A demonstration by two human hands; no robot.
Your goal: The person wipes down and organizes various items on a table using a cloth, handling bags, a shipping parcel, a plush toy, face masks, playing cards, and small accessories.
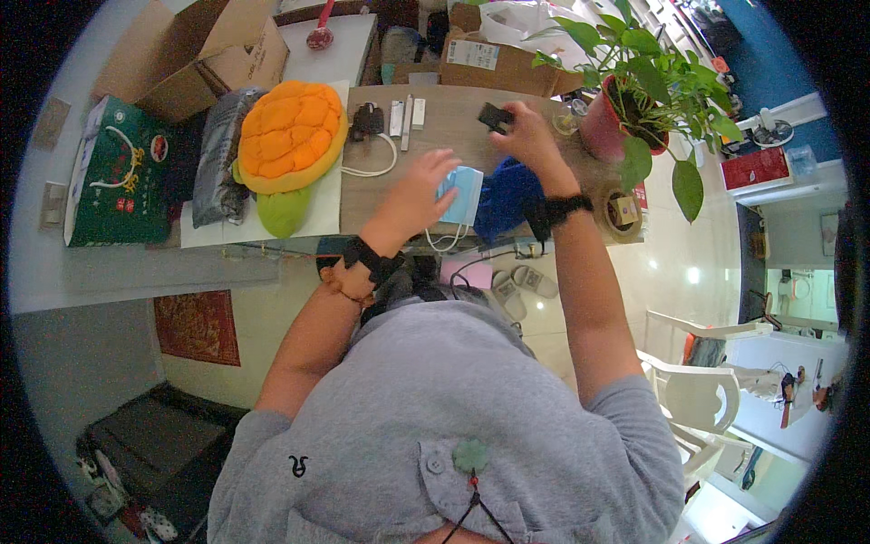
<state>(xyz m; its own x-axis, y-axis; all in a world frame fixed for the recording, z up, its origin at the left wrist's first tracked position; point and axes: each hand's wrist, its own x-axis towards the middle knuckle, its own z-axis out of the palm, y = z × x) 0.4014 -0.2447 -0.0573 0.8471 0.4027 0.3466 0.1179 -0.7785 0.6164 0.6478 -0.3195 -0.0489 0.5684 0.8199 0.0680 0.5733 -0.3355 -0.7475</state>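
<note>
My right hand [528,138] is closed on a small black block-shaped object [495,118] above the far part of the wooden tabletop; its exact kind is unclear. My left hand [419,198] hovers over the table, holding nothing, with its fingers stretched out and a little blurred. Just right of it lies a light blue face mask [464,194] with white ear loops hanging towards the near edge. A crumpled dark blue cloth [509,201] sits between the mask and my right wrist.
An orange and green turtle-shaped plush [290,145] rests left, beside a grey plastic package [222,159] and green box [122,172]. A black adapter [367,121] and slim white sticks [407,125] lie mid-table. Right stand a potted plant [605,125] and tape roll [605,227].
</note>
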